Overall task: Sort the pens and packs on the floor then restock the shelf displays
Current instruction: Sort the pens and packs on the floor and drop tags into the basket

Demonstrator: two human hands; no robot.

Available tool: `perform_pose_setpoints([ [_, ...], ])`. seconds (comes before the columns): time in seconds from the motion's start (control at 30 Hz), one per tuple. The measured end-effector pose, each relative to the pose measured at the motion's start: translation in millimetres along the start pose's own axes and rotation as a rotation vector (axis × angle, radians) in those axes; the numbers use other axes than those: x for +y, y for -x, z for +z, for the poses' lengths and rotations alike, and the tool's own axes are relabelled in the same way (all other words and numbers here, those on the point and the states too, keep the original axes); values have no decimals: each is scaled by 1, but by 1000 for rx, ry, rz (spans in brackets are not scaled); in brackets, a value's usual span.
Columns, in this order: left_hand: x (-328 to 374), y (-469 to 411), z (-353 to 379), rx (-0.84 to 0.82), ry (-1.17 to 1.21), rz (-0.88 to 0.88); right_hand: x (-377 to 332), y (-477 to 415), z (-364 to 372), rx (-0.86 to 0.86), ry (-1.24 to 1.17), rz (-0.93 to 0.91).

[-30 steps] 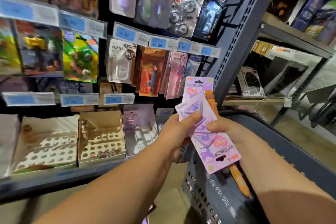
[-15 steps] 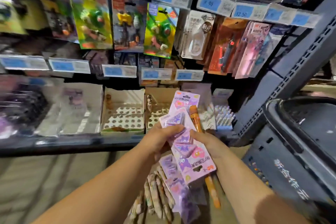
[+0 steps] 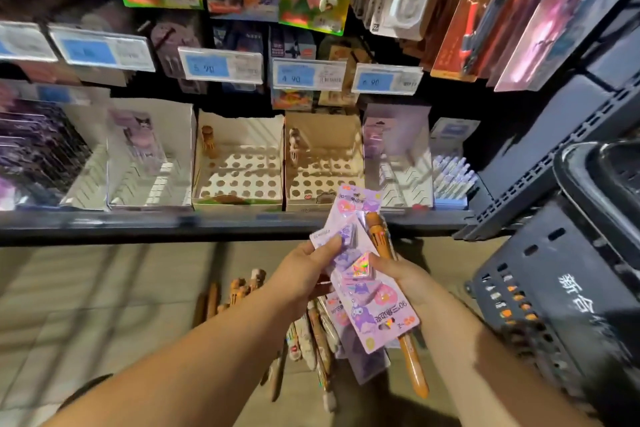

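Lilac packs (image 3: 372, 302) are sitting fanned between both my hands, long axis pointing up and away toward the shelf (image 3: 207, 222). My left hand (image 3: 301, 277) is pinching the top pack's edge. My right hand (image 3: 407, 282) is gripping the bundle with an orange pen (image 3: 414, 367) tucked behind. More pens (image 3: 313, 340) are lying on the floor directly below. The lilac display box (image 3: 398, 135) is waiting just ahead, and I'm judging my right hand nearer.

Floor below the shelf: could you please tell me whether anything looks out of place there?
Yes. Loose pens and purple packs lie jumbled on the floor, while two hole-tray display boxes on the shelf above stand nearly empty, one pen each.
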State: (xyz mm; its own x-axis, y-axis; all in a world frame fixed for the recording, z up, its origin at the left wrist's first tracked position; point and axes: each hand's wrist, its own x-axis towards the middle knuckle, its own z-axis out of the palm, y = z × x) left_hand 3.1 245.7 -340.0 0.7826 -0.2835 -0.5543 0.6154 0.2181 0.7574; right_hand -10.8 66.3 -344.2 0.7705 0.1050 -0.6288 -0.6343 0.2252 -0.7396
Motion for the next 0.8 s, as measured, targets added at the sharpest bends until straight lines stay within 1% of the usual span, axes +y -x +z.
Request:
perform_pose_setpoints([
  [0.13,-22,-12,7,73,82,-72,14,-8,-22,73,-22,98],
  [0.27,-39,-22,14,117,75,-113,28,-14,-41,54,-22,131],
  [0.37,-55,-31,20,172,57,-144,39,-16,-52,83,10,146],
  [0.47,-72,-40,22,237,73,-226,53,-19,-62,116,8,174],
  [0.53,-82,-44,20,227,91,-271,61,-20,-66,160,0,189],
  [0.6,-90,-46,20,222,51,-295,67,-21,-72,173,7,201],
  [0.67,-97,-50,20,253,-19,-314,68,-24,-76,175,16,204],
  [0.8,-104,-61,16,276,-230,-313,68,-35,-93,218,0,173],
])
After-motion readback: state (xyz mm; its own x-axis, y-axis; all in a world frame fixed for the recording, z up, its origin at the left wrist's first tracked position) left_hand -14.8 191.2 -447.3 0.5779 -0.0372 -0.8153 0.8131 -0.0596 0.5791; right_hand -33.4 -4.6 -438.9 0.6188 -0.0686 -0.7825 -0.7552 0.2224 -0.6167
